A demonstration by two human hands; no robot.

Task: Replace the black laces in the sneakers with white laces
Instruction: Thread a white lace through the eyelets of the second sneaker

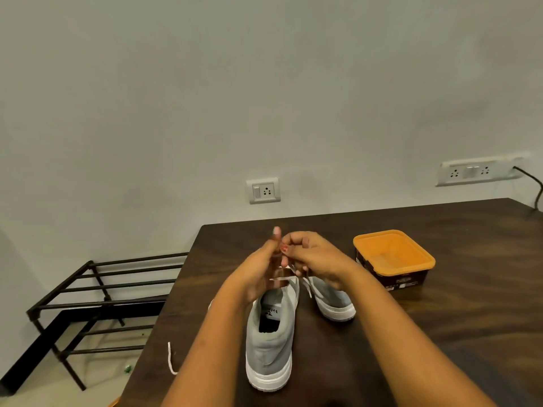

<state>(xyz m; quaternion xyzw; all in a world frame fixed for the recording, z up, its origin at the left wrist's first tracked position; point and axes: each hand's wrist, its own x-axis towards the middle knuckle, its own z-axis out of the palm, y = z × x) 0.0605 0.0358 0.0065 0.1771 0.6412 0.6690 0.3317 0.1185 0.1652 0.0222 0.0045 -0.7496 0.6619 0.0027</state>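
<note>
Two grey sneakers with white soles stand on the dark wooden table (440,304), heels toward me. The near one (270,342) is in the middle; the second sneaker (333,298) lies to its right, partly hidden by my right wrist. My left hand (264,268) and my right hand (311,257) meet above the near sneaker's front, each pinching a white lace (282,278) that runs down to its eyelets. A loose white lace end (171,358) lies on the table's left edge beside my left forearm. No black lace is visible.
A box with an orange lid (393,257) stands at the right of the sneakers. A black metal rack (97,304) sits on the floor left of the table. Wall sockets (263,190) are behind, and a black cable (531,183) hangs at the far right.
</note>
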